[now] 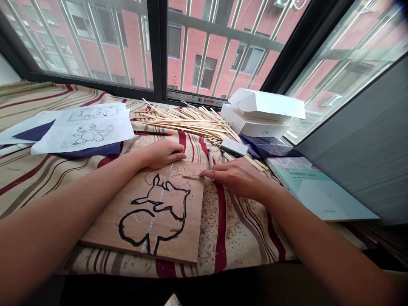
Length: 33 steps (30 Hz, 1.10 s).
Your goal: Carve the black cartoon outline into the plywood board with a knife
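Observation:
A wooden board [165, 229] lies on the striped cloth, with a thick black outline and a pale dotted line down its middle. Faint pencil curves show near its far edge. My left hand [164, 153] presses on that far edge, its fingers curled over it. In the closed fingers of my right hand [234, 176] is a slim carving tool [193, 175], its thin tip pointing left over the pencil curves. My palm hides the tool's handle. Wood crumbs [212, 212] are scattered along the board's right side.
Printed drawing sheets [95, 127] lie at left, near a red-and-black pen [153, 133]. Thin wooden sticks [191, 121] are heaped by the window. A white box [263, 114], a white-and-green block [234, 147], a marker [210, 158] and a book [325, 191] are on the right.

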{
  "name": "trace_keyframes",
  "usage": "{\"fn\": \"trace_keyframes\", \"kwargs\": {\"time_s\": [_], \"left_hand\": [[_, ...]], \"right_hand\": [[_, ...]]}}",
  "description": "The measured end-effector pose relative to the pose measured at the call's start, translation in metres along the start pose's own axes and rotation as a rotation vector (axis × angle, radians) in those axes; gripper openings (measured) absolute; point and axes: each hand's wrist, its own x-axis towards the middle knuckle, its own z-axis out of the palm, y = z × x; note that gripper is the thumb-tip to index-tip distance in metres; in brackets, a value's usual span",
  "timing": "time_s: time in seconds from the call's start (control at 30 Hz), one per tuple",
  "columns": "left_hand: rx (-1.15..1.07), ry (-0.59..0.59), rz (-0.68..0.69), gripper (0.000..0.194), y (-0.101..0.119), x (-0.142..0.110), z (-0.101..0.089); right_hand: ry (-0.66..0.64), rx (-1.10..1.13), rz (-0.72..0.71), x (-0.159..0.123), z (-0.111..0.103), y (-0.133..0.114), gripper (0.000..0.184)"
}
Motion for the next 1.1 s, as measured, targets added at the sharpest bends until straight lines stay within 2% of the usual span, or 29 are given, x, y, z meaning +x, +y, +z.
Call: {"fn": "trace_keyframes", "kwargs": {"time_s": [0.27, 0.4, 0.6, 0.67, 0.77, 0.83, 0.93, 1.1], "left_hand": [[0.031, -0.008, -0.001, 0.036, 0.002, 0.000, -0.001], [0.050, -0.014, -0.009, 0.037, 0.001, 0.000, 0.000], [0.065, -0.006, 0.001, 0.036, 0.000, -0.001, -0.001], [0.084, -0.002, -0.003, 0.036, 0.001, -0.002, -0.002], [0.121, -0.009, -0.010, 0.036, 0.001, -0.004, -0.003], [0.162, -0.008, -0.010, 0.036, 0.001, -0.006, -0.004], [0.208, 0.002, -0.011, 0.037, 0.002, -0.007, -0.004], [0.265, -0.031, -0.029, 0.041, 0.003, -0.006, -0.003]], "right_hand": [[0.090, -0.005, -0.070, -0.001, 0.005, 0.002, 0.048], [0.066, 0.036, -0.051, -0.002, 0.004, 0.002, 0.044], [0.060, -0.053, 0.005, -0.008, 0.006, 0.007, 0.045], [0.124, -0.037, 0.140, -0.012, 0.004, 0.015, 0.041], [0.254, -0.020, 0.522, -0.018, 0.002, 0.029, 0.040], [0.197, -0.039, 0.704, -0.020, 0.004, 0.037, 0.043], [0.039, -0.043, 0.773, -0.020, 0.010, 0.041, 0.048], [0.039, -0.099, 0.697, -0.015, 0.016, 0.031, 0.041]]}}
